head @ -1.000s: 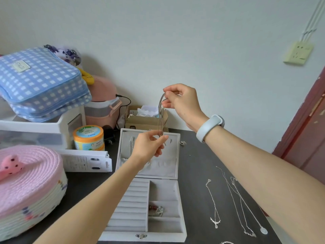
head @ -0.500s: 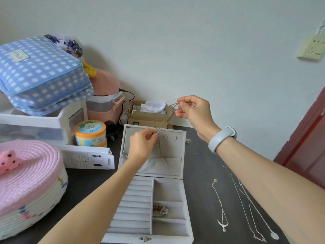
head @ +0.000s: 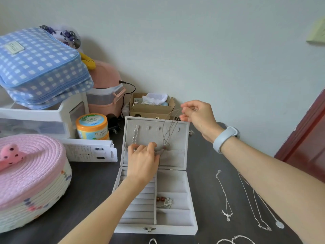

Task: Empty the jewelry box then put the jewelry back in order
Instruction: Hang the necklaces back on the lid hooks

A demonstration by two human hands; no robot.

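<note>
A white jewelry box (head: 192,224) lies open on the dark table, its lid (head: 184,125) standing up with hooks and a pocket. My right hand (head: 197,115) pinches the top of a grey cord necklace (head: 169,128) above the lid's right hooks. My left hand (head: 143,156) holds the cord's lower end against the lid pocket. A silver chain (head: 135,136) hangs from the lid's left hook. A beaded bracelet (head: 163,201) lies in a right compartment. Several silver necklaces (head: 226,196) lie on the table to the right.
A pink woven basket (head: 29,176) stands at the left. Behind it are a white drawer unit (head: 44,118) with a blue checked bag (head: 38,67), an orange-lidded jar (head: 92,125), a white flat package (head: 88,153), a pink appliance (head: 107,92) and a cardboard box (head: 151,108). A red door (head: 306,134) is right.
Both hands have come down toward the lid. The left hand dropped from mid-air to the lid pocket with the cord's lower end; the right hand moved right and lower.
</note>
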